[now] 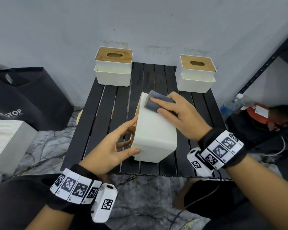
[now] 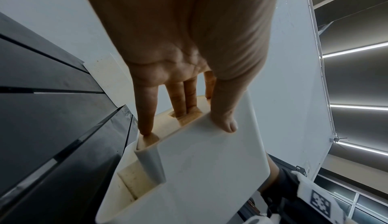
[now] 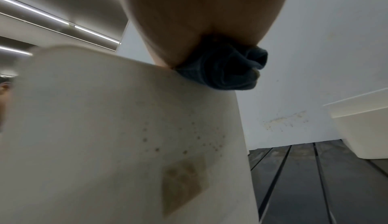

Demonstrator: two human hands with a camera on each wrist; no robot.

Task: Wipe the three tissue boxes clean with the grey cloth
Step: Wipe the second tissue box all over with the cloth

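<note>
A white tissue box with a wooden lid lies tipped on its side in the middle of the black slatted table. My left hand grips its near end, thumb on the upward face and fingers on the lid, two of them in the slot. My right hand holds the folded grey cloth against the far part of that upward face. In the right wrist view the cloth is bunched under my palm. Two more tissue boxes stand upright at the back left and back right.
A grey wall runs right behind the table. A black bag and a white block sit on the floor to the left. On the right a black metal shelf holds a water bottle and a red object.
</note>
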